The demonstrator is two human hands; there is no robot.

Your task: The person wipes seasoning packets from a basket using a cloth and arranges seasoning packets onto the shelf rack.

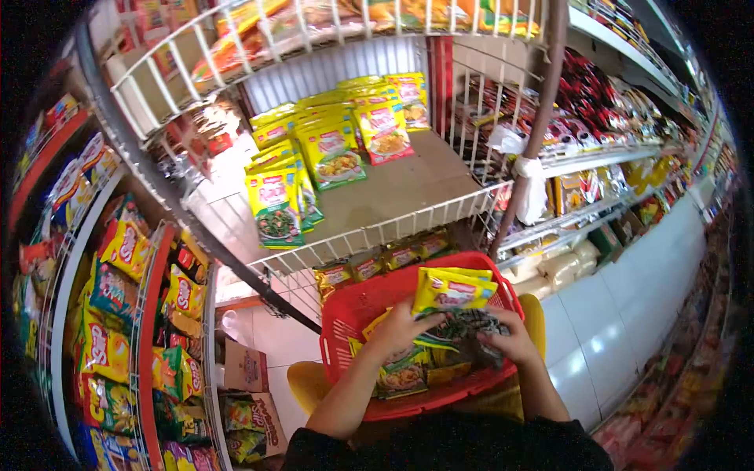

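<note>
My left hand [403, 326] is closed on a small stack of yellow seasoning packets [453, 290], held upright above a red plastic basket [336, 345]. My right hand [509, 336] is closed on a crumpled dark grey piece [481, 323], cloth or plastic, I cannot tell which. It lies against the lower right part of the held packets. More yellow packets [402, 380] lie inside the basket, which rests on my lap. In front, yellow and green seasoning packets [275, 206] stand in rows on a cardboard-lined wire shelf [377, 192].
A wire rail [393, 230] edges the shelf, and brown posts [542, 118] rise on both sides. Another wire basket [314, 31] hangs overhead. Snack racks [149, 314] stand close on the left. Stocked shelves [597, 161] line the right above a tiled floor [620, 314].
</note>
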